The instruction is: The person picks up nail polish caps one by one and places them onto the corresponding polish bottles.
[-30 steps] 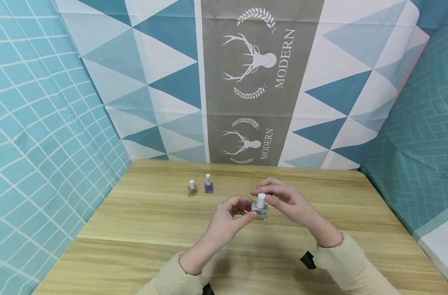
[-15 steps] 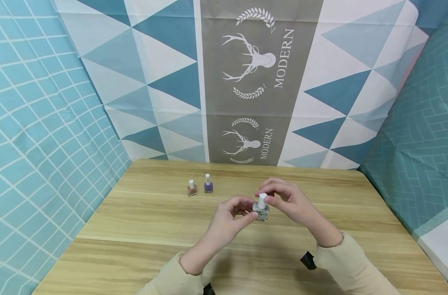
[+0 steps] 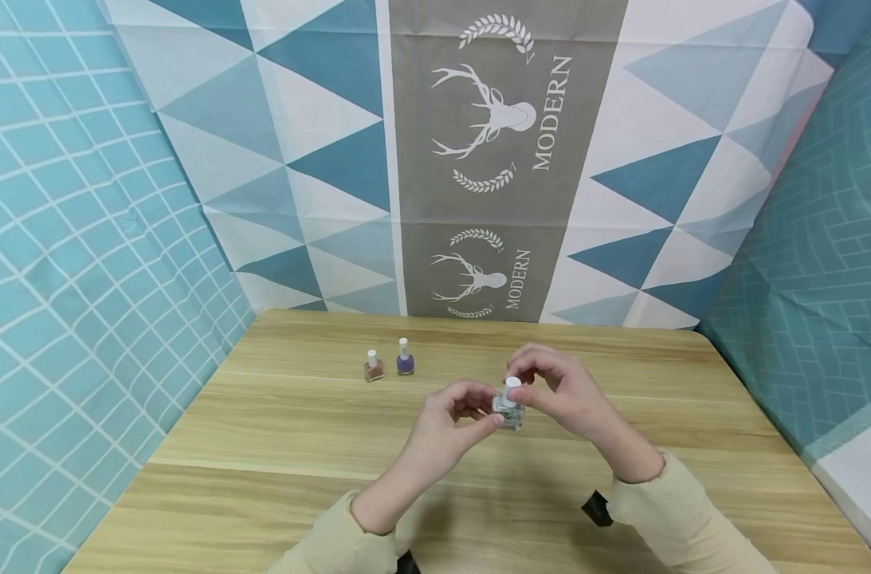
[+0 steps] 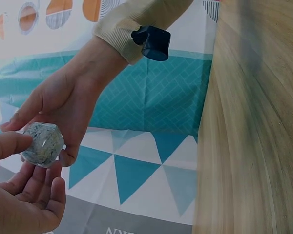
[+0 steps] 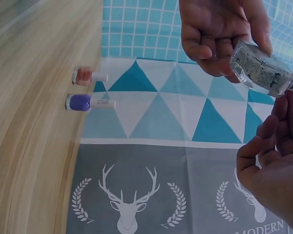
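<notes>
A clear nail polish bottle [image 3: 508, 416] with dark flecks and a white cap [image 3: 512, 386] is held above the table. My left hand [image 3: 445, 426] pinches its glass body between thumb and fingers. Thumb and fingertips of my right hand [image 3: 564, 395] pinch the cap. In the left wrist view the flecked base of the bottle [image 4: 45, 146] faces the camera and the cap is hidden. The right wrist view has the bottle [image 5: 261, 70] tilted, its neck at the right hand's fingertips.
A pinkish-brown nail polish bottle [image 3: 374, 370] and a purple one [image 3: 405, 363] stand upright, side by side, toward the back left of the wooden table [image 3: 277, 446]. A patterned cloth [image 3: 471, 159] hangs behind the table's far edge.
The right hand's fingers have shifted slightly right and closed more around the cap. The bottle has moved a little right in the left hand. The other two bottles stay put.
</notes>
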